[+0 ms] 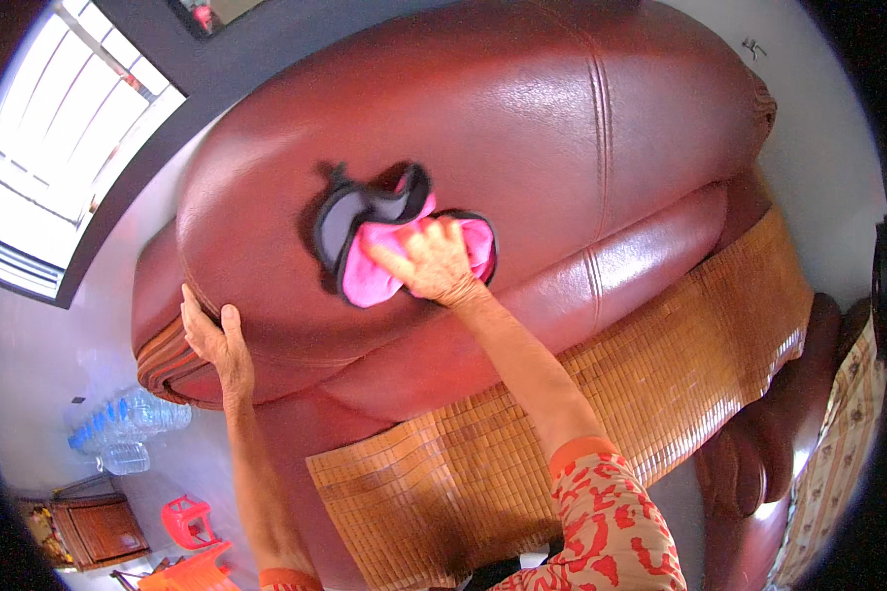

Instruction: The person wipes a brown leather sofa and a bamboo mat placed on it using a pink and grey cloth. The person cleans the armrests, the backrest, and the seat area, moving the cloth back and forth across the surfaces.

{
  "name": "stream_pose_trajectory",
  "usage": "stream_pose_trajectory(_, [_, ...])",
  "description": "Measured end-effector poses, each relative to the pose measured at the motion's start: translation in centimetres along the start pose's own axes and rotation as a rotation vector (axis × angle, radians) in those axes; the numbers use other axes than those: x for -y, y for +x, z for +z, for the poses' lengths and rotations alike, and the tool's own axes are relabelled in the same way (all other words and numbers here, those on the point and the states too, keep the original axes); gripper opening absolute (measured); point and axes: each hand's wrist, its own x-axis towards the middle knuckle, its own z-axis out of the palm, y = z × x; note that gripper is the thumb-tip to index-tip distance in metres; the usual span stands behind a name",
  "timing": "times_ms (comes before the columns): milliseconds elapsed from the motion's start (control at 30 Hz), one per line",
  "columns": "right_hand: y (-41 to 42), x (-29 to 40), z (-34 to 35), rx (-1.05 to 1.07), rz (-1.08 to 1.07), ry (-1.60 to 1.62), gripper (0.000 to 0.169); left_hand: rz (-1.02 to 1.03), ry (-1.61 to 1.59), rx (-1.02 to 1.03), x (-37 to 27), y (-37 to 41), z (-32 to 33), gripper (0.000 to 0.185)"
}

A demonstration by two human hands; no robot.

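Observation:
My right hand (432, 262) presses a pink cloth with a dark border (377, 255) against the backrest of a red-brown leather sofa (503, 140). The cloth is bunched, and a grey underside shows at its upper left. My fingers lie partly sunk in its folds. At the sofa's left end, my left hand (218, 340) rests on the edge of the backrest, thumb apart from the fingers and nothing held. A bamboo mat (458, 465) covers the sofa seat below both arms.
A barred window (66, 148) is at the upper left. Several clear plastic bottles (129, 421) stand on the floor at left, near a red plastic stool (188, 521) and a wooden cabinet (100, 528). Another brown leather seat (746, 465) is at the right.

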Motion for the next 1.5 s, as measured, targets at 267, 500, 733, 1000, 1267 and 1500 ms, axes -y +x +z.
stream_pose_trajectory(267, [-4.6, -9.2, -2.1, -0.137, 0.514, -0.297, 0.033, 0.053, 0.052, -0.120, 0.4, -0.1, 1.2, 0.075])
stream_pose_trajectory(500, [-10.0, -13.2, -1.6, -0.373, 1.194, -0.448, 0.050, 0.121, 0.012, -0.104, 0.9, 0.2, 1.4, 0.075])
stream_pose_trajectory(733, [-8.8, -9.0, 0.5, -0.490, 1.295, -0.446, 0.058, 0.050, 0.184, -0.129, 0.6, -0.1, 2.0, 0.075])
stream_pose_trajectory(1000, [-4.3, 3.6, 1.6, -0.239, 0.948, 0.006, 0.071, 0.134, 0.237, -0.186, 1.1, -0.1, 2.2, 0.075])
stream_pose_trajectory(1267, [-5.9, 4.5, 0.9, -0.078, 0.119, 0.089, 0.046, 0.145, 0.263, -0.198, 1.2, 0.2, 1.7, 0.075])
stream_pose_trajectory(1500, [-16.0, -3.0, 1.5, -0.145, 0.613, -0.119, 0.053, 0.130, 0.132, -0.034, -0.9, 0.0, 1.2, 0.075])
